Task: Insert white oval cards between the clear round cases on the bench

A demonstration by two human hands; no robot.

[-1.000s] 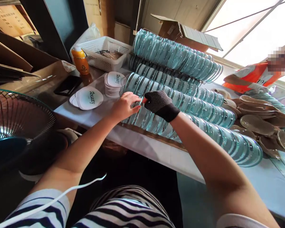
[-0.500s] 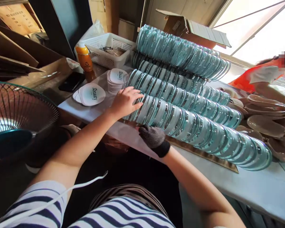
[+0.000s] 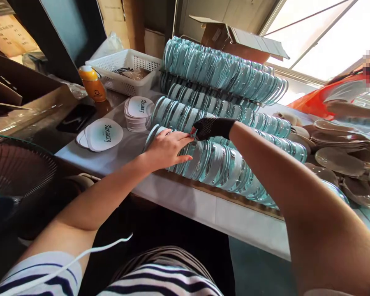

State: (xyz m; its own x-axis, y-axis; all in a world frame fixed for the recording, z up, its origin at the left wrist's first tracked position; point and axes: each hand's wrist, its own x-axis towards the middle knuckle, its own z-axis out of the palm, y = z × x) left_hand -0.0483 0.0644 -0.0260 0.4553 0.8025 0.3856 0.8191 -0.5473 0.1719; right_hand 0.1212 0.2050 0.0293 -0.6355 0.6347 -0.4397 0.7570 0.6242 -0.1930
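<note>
Round clear glass discs (image 3: pixel 216 164) stand on edge in a long front row, packed one behind another. My left hand (image 3: pixel 168 149) is bare and rests on the left end of this row, fingers stretched out and the thumb apart. My right hand (image 3: pixel 207 128), in a dark dotted glove, reaches over the row from the right. Its fingers are bent together at the top edge of a glass disc, close to my left fingertips; the exact grip is partly hidden. Left of the row are a loose pile of printed white cards (image 3: pixel 103 135) and a neater card stack (image 3: pixel 138 113).
More rows of glass (image 3: pixel 225 74) stand behind. A white basket (image 3: pixel 126 84), an orange bottle (image 3: pixel 92 84) and a dark phone (image 3: pixel 75 117) are at the left, above a fan (image 3: pixel 18 172). Brown oval pieces (image 3: pixel 339 160) are heaped at right, near a person in orange (image 3: pixel 317 102).
My right hand has risen from the near side of the front row to its top, beside my left fingers. My left hand stays on the row. The view has shifted slightly.
</note>
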